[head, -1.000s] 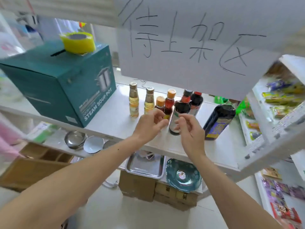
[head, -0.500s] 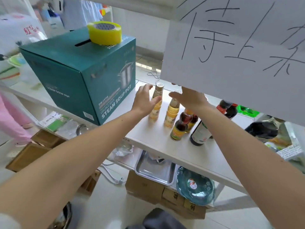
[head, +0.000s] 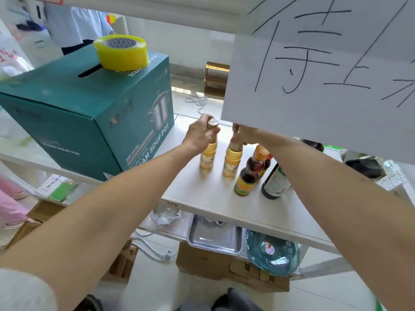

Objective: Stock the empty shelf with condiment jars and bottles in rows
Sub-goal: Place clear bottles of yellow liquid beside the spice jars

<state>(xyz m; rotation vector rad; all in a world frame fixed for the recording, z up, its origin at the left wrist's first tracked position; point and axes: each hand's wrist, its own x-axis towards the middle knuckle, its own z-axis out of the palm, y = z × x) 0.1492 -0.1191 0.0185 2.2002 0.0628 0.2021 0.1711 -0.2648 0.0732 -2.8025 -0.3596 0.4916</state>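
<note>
On the white shelf [head: 213, 198], one golden oil bottle [head: 208, 153] is gripped at the neck by the left hand [head: 199, 136] and its twin [head: 232, 160] by the right hand [head: 243, 134], seemingly so both can be squared into a row.

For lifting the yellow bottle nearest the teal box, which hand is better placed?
Left. The left hand already grips that yellow bottle at its neck, while the right hand is on the second yellow bottle beside it.

Yellow tape roll [head: 121, 51] atop teal soup-pot box [head: 89, 122]; handwritten paper sign [head: 325, 70] hangs above.
</note>
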